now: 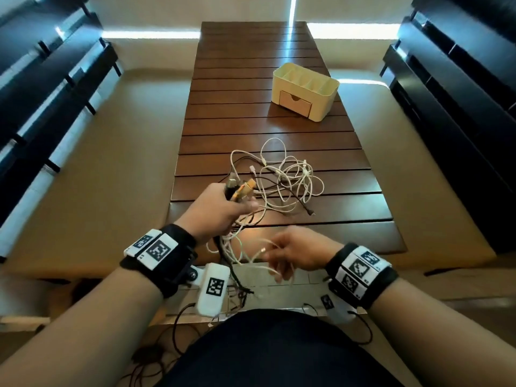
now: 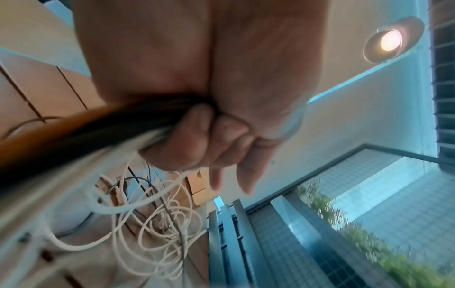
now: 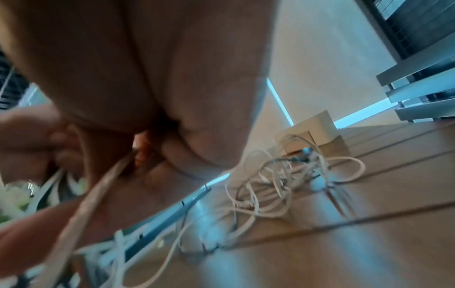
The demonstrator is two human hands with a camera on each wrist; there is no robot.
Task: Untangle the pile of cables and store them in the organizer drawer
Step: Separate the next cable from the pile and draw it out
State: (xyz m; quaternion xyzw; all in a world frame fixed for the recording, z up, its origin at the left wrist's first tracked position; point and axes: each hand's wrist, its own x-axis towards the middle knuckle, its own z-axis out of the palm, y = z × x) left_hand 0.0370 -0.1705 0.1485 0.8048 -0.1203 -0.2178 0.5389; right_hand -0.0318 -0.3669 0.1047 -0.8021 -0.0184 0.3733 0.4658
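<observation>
A tangled pile of white and black cables (image 1: 284, 177) lies on the slatted wooden table (image 1: 279, 127); the same tangle (image 3: 283, 175) appears in the right wrist view. My left hand (image 1: 220, 208) grips a bundle of cable ends (image 1: 240, 189), orange, black and white plugs sticking up out of the fist. The left wrist view shows that hand (image 2: 197, 136) curled round the bundle (image 2: 98, 134). My right hand (image 1: 290, 252) pinches a white cable (image 1: 262, 251) near the table's front edge. A cream organizer (image 1: 305, 90) with a small shut drawer (image 1: 294, 103) stands farther back.
Dark slatted benches run along both sides of the table: left bench (image 1: 50, 93), right bench (image 1: 460, 93). Loose black wires (image 1: 178, 331) hang by my lap. Bare table (image 1: 251, 79) lies left of the organizer.
</observation>
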